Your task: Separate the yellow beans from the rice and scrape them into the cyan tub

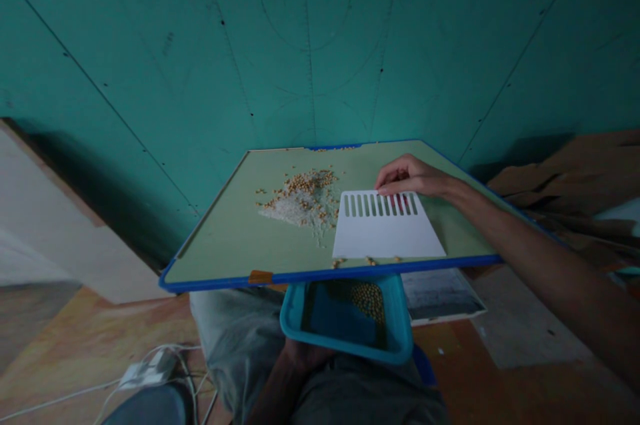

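Note:
My right hand (405, 177) pinches the slotted top edge of a white plastic scraper (387, 236), which leans on the pale green board. Its wide lower edge lies near the board's front rim, where a few soybeans (370, 261) sit. Left of it is a pile of soybeans (310, 182) mixed with white grains (287, 210) that look like rice. Below the front rim, my left hand (310, 353) supports a teal plastic tub (345, 340) from underneath. Inside the tub, soybeans (369, 302) are gathered at the right; my left fingers are mostly hidden beneath it.
The board (215, 248) has a blue rim and a piece of orange tape (261, 276) at its front. A green wall (310, 45) rises behind. Cardboard (575, 165) is stacked at right. A power strip with cables (150, 368) lies on the floor at left.

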The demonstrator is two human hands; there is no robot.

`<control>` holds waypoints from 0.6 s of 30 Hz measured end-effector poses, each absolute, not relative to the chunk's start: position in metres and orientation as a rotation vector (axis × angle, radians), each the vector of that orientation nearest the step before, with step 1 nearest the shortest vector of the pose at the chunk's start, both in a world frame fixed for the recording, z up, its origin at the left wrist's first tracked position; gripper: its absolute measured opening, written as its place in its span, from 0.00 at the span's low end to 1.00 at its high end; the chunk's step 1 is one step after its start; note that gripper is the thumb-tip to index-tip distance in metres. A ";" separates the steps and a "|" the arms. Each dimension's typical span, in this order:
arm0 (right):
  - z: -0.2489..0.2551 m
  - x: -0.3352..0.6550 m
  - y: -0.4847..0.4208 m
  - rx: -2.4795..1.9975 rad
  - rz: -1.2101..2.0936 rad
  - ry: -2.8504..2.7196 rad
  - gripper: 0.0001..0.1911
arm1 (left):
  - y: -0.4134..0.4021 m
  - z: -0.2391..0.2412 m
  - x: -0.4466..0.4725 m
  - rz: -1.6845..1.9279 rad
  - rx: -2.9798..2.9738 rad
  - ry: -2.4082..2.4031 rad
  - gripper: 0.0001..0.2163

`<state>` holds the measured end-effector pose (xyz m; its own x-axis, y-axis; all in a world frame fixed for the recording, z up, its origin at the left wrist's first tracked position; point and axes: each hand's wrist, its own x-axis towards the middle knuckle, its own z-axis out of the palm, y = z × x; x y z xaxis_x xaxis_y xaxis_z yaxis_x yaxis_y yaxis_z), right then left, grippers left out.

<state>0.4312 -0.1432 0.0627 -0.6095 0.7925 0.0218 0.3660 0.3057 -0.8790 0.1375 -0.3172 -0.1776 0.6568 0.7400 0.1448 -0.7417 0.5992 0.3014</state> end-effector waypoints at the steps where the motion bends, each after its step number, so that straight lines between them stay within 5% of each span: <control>1: 0.062 0.428 -0.144 -1.014 1.262 -2.139 0.13 | -0.317 -0.176 0.138 0.866 0.352 0.001 0.28; 18: 0.056 0.397 -0.155 -0.930 1.360 -2.057 0.15 | -0.319 -0.183 0.136 0.869 0.379 -0.008 0.22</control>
